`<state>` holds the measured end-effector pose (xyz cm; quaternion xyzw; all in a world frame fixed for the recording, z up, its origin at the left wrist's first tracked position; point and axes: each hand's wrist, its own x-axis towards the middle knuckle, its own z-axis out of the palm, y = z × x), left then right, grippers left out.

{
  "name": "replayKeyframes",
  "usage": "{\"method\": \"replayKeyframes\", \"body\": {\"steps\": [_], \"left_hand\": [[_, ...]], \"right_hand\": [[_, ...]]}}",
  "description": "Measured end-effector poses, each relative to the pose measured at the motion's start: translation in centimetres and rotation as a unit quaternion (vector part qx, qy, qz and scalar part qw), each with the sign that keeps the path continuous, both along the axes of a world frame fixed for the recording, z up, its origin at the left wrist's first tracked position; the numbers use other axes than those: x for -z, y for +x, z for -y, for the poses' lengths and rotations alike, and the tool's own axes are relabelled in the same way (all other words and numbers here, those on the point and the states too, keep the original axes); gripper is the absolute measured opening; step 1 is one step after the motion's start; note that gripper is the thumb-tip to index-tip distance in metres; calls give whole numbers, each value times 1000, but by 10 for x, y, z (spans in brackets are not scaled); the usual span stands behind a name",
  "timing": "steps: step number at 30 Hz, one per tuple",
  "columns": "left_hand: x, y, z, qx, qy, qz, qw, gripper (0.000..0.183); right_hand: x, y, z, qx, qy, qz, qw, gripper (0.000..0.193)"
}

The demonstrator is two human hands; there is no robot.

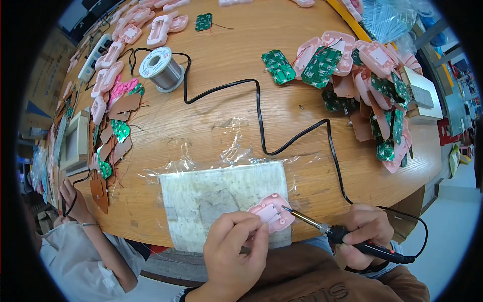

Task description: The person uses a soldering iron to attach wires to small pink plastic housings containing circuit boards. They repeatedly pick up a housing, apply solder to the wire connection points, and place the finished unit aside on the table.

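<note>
Low over a whitish work mat (181, 201), my left hand (236, 246) pinches a pink plastic shell (283, 221), its hollow inner side facing up. My right hand (365, 234) is wrapped round the black handle of a soldering iron (354, 241). The iron's metal tip reaches left to the shell's upper part; whether it touches the plastic I cannot tell. From the handle's end a black cord (294, 138) loops back and winds across the wooden table. My left fingers partly cover the shell's lower left side.
A spool of solder wire (168, 75) stands at the back left. Pink shells and green circuit boards (322, 65) are heaped at the right; brown boards (123, 105) and shells line the left, near a white power strip (95, 58). At far left, a co-worker's hand (75, 201) holds a dark cord.
</note>
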<state>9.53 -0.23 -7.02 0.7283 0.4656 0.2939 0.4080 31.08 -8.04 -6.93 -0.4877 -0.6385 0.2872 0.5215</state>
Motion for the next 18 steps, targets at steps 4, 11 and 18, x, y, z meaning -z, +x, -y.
{"method": "replayKeyframes", "body": {"steps": [4,11,18], "left_hand": [[-3,0,1,14,1,-3,1000,11],[-3,1,2,11,8,-39,999,12],[-2,5,4,2,13,-45,999,11]], "right_hand": [[0,2,6,-19,-8,25,999,26],[5,-4,7,-18,-20,1,1000,24],[8,-3,7,-43,-14,5,999,23]]}}
